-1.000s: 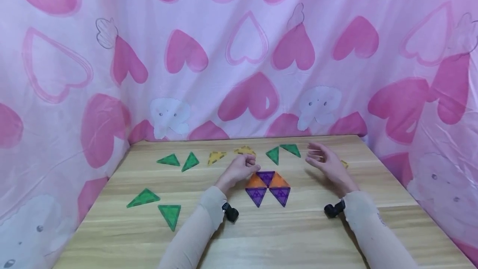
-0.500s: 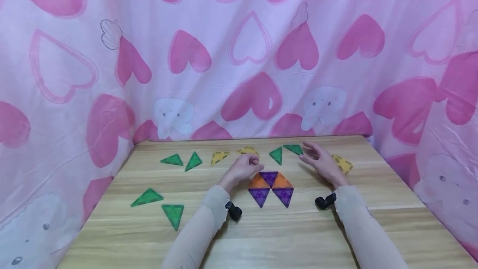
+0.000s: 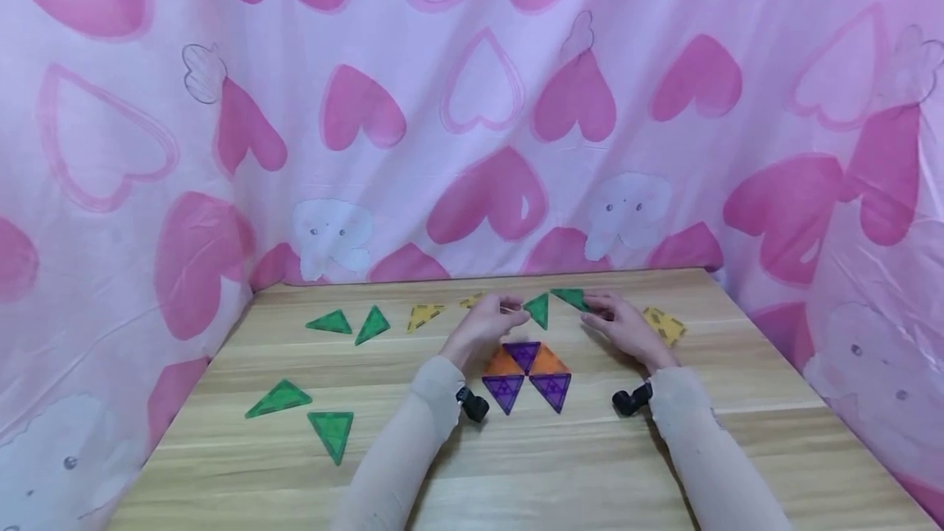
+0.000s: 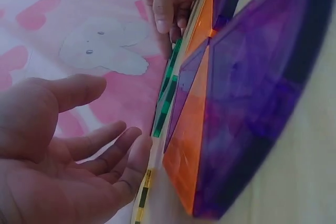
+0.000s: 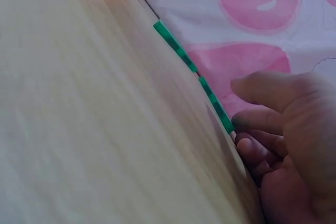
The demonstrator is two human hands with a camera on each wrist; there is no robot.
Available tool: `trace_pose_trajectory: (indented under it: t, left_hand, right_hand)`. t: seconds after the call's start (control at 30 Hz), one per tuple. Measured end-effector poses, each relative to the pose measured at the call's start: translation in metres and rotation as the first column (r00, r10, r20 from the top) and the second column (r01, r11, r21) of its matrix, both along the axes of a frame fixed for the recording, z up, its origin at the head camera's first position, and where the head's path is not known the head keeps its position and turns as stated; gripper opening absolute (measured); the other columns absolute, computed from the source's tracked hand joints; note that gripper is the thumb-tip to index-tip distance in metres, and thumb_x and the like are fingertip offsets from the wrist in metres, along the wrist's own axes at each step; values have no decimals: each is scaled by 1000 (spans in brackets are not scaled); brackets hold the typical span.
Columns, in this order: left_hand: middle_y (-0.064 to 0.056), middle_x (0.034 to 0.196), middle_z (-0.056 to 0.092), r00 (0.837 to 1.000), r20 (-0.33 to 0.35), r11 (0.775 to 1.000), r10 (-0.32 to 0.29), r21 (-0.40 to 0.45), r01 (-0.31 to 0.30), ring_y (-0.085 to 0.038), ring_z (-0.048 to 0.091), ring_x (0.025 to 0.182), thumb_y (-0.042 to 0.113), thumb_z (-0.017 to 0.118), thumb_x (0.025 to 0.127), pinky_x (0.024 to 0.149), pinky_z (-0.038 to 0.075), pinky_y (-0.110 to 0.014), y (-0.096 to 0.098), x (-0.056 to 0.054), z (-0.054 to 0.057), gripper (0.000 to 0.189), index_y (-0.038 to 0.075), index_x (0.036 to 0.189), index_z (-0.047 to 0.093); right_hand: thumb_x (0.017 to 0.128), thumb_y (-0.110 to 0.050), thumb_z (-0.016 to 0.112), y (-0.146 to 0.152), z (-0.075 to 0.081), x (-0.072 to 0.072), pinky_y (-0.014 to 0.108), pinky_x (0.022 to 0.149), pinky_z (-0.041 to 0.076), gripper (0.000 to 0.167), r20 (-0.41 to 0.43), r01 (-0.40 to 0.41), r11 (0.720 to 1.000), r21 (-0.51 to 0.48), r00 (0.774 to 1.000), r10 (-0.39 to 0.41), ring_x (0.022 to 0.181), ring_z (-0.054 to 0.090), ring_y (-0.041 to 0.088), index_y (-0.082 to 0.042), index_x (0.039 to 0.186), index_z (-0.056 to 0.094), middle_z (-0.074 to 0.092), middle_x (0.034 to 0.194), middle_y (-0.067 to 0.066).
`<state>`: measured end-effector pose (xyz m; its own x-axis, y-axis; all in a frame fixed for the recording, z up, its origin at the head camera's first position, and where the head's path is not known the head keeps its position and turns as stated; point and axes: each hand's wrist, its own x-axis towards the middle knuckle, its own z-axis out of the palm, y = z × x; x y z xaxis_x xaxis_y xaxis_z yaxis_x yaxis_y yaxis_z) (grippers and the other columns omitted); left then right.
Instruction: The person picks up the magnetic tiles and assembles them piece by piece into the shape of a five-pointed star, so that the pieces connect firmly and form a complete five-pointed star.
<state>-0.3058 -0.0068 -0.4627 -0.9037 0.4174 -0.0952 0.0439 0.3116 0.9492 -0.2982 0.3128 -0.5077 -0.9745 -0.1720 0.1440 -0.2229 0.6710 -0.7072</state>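
Note:
My left hand (image 3: 487, 326) hovers just behind the purple and orange tiles, fingers loosely bent and holding nothing. It is nearest to one green triangle tile (image 3: 539, 311) and partly covers a yellow tile (image 3: 470, 300). At the back right, my right hand (image 3: 621, 328) has its fingertips at the end of another green triangle tile (image 3: 569, 297). In the right wrist view those fingers are slightly bent beside the tile (image 5: 215, 103), the thumb apart from it. Below my left hand, purple triangle tiles (image 3: 550, 388) and orange tiles (image 3: 551, 360) lie joined in an arch.
On the left of the wooden table (image 3: 221, 474) lie more green triangles (image 3: 331, 431). One yellow tile (image 3: 425, 316) lies at the back left of centre, another yellow tile (image 3: 666, 325) to the right of my right hand. A pink heart-printed curtain (image 3: 487, 88) encloses the table's back and sides.
My right hand has moved left to the end of the back green triangle, uncovering the yellow tile on its right. My left hand has shifted slightly right, towards the nearer green triangle.

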Motion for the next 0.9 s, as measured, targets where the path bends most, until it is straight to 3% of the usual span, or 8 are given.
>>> trace_pose_trajectory:
  t: [0.17, 0.3, 0.43, 0.53, 0.7, 0.8, 0.9]
  left_hand:
    - [-5, 139, 64, 997, 75, 999, -36, 42, 33, -27, 60, 133, 27, 74, 110, 121, 46, -55, 8, -4, 0, 54, 12, 160, 59]
    - [-5, 141, 63, 991, 117, 996, -65, 66, 58, -27, 58, 136, 29, 74, 110, 123, 44, -56, 11, -8, -6, 58, 15, 163, 56]
    - [-9, 153, 58, 989, 113, 994, -100, 58, 94, -29, 51, 147, 29, 71, 111, 127, 39, -58, 11, -11, -11, 57, 14, 164, 56]
    - [-15, 161, 52, 988, 85, 992, -126, 34, 123, -34, 45, 155, 27, 68, 113, 129, 37, -59, 11, -13, -13, 53, 12, 163, 57]
    - [-16, 162, 51, 987, 107, 993, -118, 25, 116, -36, 44, 155, 28, 66, 114, 129, 37, -59, 13, -16, -12, 51, 12, 162, 58]
    - [-15, 157, 56, 991, 94, 995, -96, 37, 93, -34, 51, 147, 24, 68, 113, 126, 41, -57, 16, -17, -13, 53, 11, 163, 56]
    - [-15, 154, 58, 996, 65, 998, -54, 46, 51, -30, 56, 140, 20, 71, 111, 123, 45, -53, 18, -18, -14, 59, 7, 165, 52]
  right_hand:
    - [113, -28, 68, 0, 1, -1, 58, 110, 50, 50, -25, 14, 1000, 16, 1000, -13, 127, 62, 37, -5, 157, 62, 57, 158, 19]
    - [113, -28, 68, 1, 0, 1, 45, 101, 50, 43, 3, 33, 999, -5, 999, -33, 119, 62, 31, -8, 152, 67, 62, 149, 17]
    - [114, -24, 67, 1, -2, 3, 43, 98, 49, 40, 25, 39, 999, -17, 999, -38, 117, 61, 29, -12, 152, 67, 65, 144, 15]
    - [114, -14, 64, 0, -2, 3, 45, 100, 50, 43, -15, 11, 1000, 10, 1000, -10, 118, 62, 30, -13, 157, 63, 60, 153, 14]
    - [112, -4, 63, -2, -1, 0, 43, 100, 53, 42, -65, -47, 997, 62, 997, 51, 120, 64, 30, -7, 154, 65, 51, 166, 16]
    - [109, -9, 71, -2, 0, -1, 39, 95, 52, 40, -37, -32, 999, 41, 999, 33, 112, 61, 27, -7, 149, 68, 58, 153, 16]
    - [105, -15, 78, -3, 1, -1, 39, 94, 49, 50, 0, -17, 1000, -7, 1000, 17, 109, 56, 27, -8, 153, 64, 61, 142, 15]
